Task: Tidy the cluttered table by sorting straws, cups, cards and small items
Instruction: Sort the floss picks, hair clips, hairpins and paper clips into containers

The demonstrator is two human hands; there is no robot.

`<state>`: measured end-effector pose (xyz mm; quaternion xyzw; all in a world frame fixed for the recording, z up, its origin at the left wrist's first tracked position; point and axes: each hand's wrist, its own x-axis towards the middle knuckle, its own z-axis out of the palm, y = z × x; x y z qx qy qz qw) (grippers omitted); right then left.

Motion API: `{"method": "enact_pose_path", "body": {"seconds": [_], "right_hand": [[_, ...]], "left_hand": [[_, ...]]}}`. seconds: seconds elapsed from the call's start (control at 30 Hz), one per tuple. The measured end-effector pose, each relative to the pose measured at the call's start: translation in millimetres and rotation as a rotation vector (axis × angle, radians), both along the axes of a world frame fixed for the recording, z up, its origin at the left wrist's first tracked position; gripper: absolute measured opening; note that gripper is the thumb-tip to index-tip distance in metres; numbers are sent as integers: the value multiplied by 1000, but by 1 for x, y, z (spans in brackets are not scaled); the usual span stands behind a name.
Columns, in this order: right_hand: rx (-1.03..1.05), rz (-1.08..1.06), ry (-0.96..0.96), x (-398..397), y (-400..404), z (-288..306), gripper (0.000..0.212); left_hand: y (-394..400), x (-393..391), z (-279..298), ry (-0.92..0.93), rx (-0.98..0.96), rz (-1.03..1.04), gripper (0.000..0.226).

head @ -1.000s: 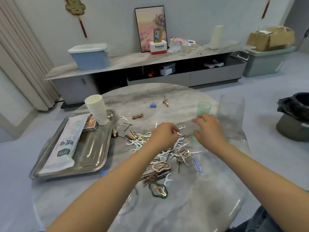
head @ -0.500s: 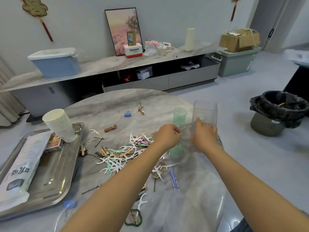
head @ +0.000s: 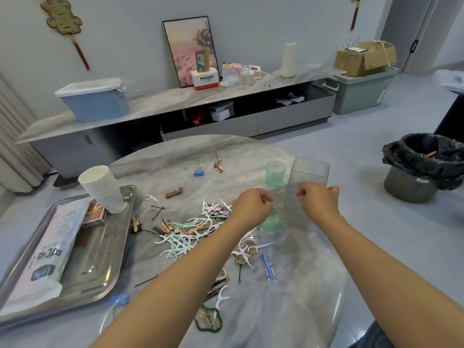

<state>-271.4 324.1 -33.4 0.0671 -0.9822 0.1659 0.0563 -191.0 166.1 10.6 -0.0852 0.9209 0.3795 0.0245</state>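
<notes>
Right hand point(head: 318, 200) pinching clear box point(head: 305, 190) at its front wall, left hand point(head: 252, 205) fingers curled just left of box, grip unclear, green cup point(head: 275, 172) beside box, floss picks point(head: 190, 234) left of box on table point(head: 288, 297)

The room is evenly and brightly lit with soft, cool daylight; its source lies outside the view, perhaps a window to the left by the curtain point(head: 15, 136). Shadows are faint and diffuse, thin under the forearms and the scattered picks. The polished desk point(head: 296, 292) carries broad, milky reflections, and the steel tray point(head: 100, 267) shows bright streaks of glare. Wide-angle distortion bends the door frame point(head: 424, 33) and the long cabinet point(head: 226, 121) toward the edges. The centre is fairly sharp, while the near forearms and bottom corners are soft. The clear container point(head: 307, 182) is hard to make out against the pale floor.
</notes>
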Motion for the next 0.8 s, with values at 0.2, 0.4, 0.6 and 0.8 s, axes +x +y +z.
{"method": "enact_pose_path", "body": {"seconds": [0.2,0.4,0.6,0.8], "right_hand": [[-98,135,70,32,-6,36,24],[-194,500,113,108,-33,80,12],[-42,815,-18,181,-76,78,14],[9,974,-89,220,-93,52,15]], "left_hand": [[-22,34,12,75,47,51,24],[-58,84,31,-5,379,112,59],[-99,160,38,-130,445,191,67],[-119,217,19,-204,437,231,41]]}}
